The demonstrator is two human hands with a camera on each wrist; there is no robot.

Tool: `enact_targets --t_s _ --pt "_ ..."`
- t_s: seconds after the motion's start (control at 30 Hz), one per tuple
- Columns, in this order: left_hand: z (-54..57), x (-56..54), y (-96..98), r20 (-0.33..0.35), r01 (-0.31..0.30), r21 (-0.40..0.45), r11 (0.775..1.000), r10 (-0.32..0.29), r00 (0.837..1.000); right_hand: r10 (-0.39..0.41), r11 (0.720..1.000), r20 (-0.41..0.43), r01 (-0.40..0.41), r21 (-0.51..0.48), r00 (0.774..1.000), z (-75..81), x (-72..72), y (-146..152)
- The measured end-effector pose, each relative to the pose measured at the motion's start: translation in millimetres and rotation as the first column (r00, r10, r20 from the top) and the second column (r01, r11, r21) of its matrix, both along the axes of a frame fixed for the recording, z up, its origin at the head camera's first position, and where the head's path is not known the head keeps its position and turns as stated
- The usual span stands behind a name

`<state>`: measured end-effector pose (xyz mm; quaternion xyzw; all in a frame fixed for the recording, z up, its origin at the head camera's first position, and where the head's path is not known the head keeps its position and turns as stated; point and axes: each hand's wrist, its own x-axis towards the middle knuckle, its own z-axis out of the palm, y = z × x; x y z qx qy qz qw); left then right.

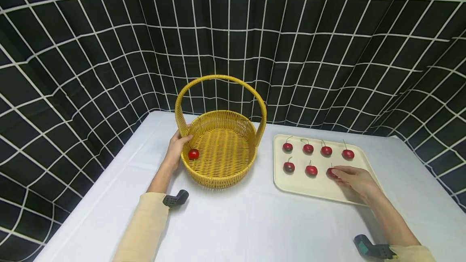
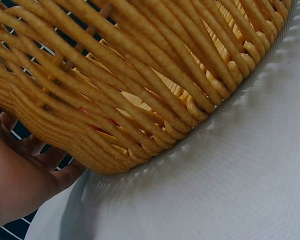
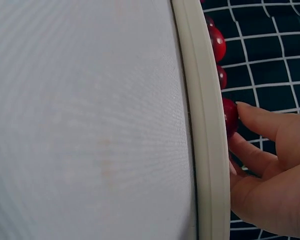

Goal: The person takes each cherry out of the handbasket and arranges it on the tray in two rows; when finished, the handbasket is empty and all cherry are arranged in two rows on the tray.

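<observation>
A yellow wicker basket point(image 1: 223, 153) with a tall arched handle stands on the table. My left hand point(image 1: 176, 147) holds its left side by the foot of the handle, thumb over the rim. In the left wrist view the fingers of that hand point(image 2: 30, 175) reach behind the weave. One red cherry point(image 1: 193, 154) lies inside the basket, against the left wall. At the right, my right hand point(image 1: 354, 179) pinches a dark red cherry point(image 1: 331, 172) between thumb and fingers, low over the cream tray point(image 1: 302, 184). The right wrist view shows this cherry point(image 3: 230, 117) just behind the tray's rim.
Several other stemmed cherries sit in two rows on the tray, among them a front-row cherry point(image 1: 311, 170) and a back-corner cherry point(image 1: 348, 154). A white cloth point(image 1: 236, 221) covers the table. Black curtains with white grid lines point(image 1: 233, 39) hang behind and at both sides.
</observation>
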<state>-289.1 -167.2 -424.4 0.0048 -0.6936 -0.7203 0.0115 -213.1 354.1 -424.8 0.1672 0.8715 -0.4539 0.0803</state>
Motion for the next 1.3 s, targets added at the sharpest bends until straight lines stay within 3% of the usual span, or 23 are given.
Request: enact_targets --t_s 0.27,0.93,1.1,1.3 --pt "-1.5 -1.0 -0.1 0.008 0.003 -0.003 1.0 -0.003 1.0 0.033 0.999 -0.025 -0.033 -0.026 0.999 1.9 4.0 -2.3" --pt "1.3 0.7 0.4 0.009 0.002 0.009 1.0 -0.002 1.0 0.036 0.998 0.011 -0.036 -0.044 0.999 8.1 6.2 -2.2" --pt "2.1 1.1 1.1 0.006 0.001 0.001 1.0 -0.001 1.0 -0.004 0.991 -0.002 0.004 -0.131 1.0 6.3 7.3 1.3" --pt "1.7 0.3 0.7 0.008 0.004 0.007 1.0 -0.004 1.0 -0.033 0.948 -0.097 0.0 -0.319 0.995 12.4 11.1 5.1"
